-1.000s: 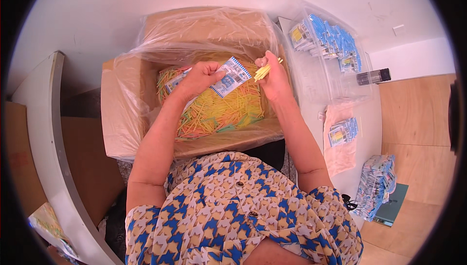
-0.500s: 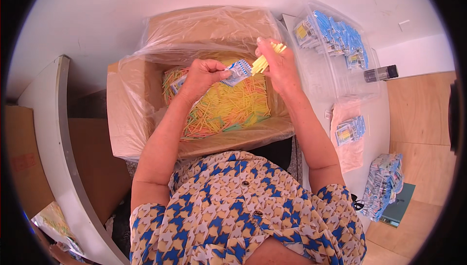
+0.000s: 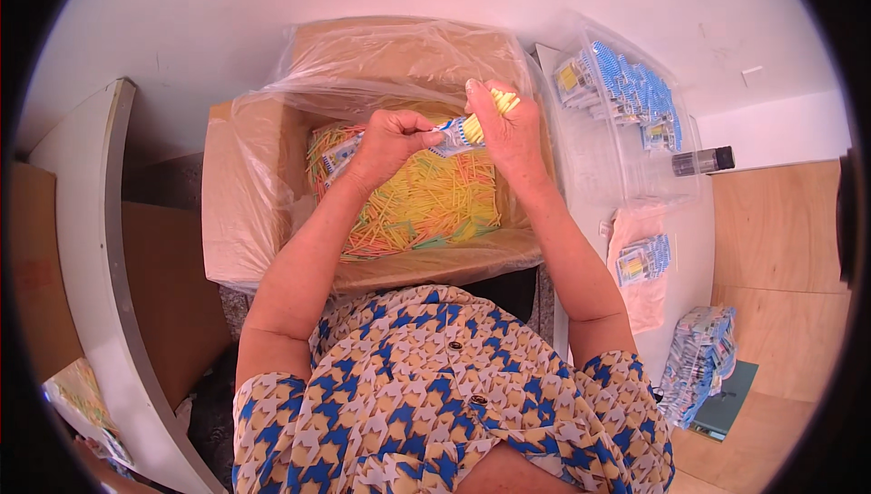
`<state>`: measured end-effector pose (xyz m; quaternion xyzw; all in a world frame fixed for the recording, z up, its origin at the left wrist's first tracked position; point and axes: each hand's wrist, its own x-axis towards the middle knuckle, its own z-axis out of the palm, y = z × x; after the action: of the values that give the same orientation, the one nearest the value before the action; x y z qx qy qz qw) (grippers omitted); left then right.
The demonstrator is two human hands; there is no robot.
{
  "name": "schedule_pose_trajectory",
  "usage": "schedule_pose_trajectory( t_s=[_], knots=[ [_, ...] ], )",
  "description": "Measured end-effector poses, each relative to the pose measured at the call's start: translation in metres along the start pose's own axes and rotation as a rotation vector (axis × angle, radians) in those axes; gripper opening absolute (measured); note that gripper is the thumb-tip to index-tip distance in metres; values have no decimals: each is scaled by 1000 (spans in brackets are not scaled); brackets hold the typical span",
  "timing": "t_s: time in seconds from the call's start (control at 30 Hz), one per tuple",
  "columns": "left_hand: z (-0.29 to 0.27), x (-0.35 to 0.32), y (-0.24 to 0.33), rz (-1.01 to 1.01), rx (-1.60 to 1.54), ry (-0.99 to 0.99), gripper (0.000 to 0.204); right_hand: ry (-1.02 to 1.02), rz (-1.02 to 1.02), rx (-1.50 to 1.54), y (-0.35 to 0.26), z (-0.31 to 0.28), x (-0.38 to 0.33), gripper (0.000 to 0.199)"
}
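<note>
Above an open cardboard box (image 3: 245, 195) lined with clear plastic, my left hand (image 3: 390, 145) pinches a small blue-and-white printed plastic bag (image 3: 446, 137). My right hand (image 3: 515, 140) is closed round a bundle of short pale yellow sticks (image 3: 494, 113). The bundle's lower ends meet the bag's mouth; whether they are inside it I cannot tell clearly. Beneath my hands lies a heap of loose yellow, orange and green sticks (image 3: 426, 204). Another printed bag (image 3: 340, 156) rests on the heap beside my left wrist.
At right, a clear plastic bin (image 3: 590, 154) holds several filled packets (image 3: 626, 86). A dark cylinder (image 3: 703, 161) lies by it. One packet (image 3: 642, 260) sits on a pink cloth (image 3: 646, 308); more packets (image 3: 694, 362) are stacked nearer. A white panel edge (image 3: 113, 222) stands at left.
The yellow bundle and the bag's mouth have come together. My left hand has shifted slightly right, and the bundle has tipped nearer the bag. The whole view has shifted a little.
</note>
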<state>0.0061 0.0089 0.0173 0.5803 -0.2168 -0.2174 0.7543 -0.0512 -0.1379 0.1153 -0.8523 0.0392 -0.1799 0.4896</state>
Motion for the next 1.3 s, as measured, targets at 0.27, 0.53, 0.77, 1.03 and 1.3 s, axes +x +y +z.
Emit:
schedule_pose_trajectory(
  t_s=[0.27,0.53,0.77,1.03,1.3],
  knots=[
    [4,0,3,124,64,87,9,-36,-100,-262,-28,-3,2,24],
    [4,-2,6,78,-86,14,11,-33,-156,-195,-27,-1,1,15],
    [8,-5,3,32,-204,-48,13,-25,-51,-100,-19,-11,0,21],
    [10,-6,-8,-41,-296,-128,18,-145,-201,60,3,-10,-19,43],
    [4,-2,-13,-102,-36,-160,19,35,-44,-137,27,-33,-62,30]
  ],
)
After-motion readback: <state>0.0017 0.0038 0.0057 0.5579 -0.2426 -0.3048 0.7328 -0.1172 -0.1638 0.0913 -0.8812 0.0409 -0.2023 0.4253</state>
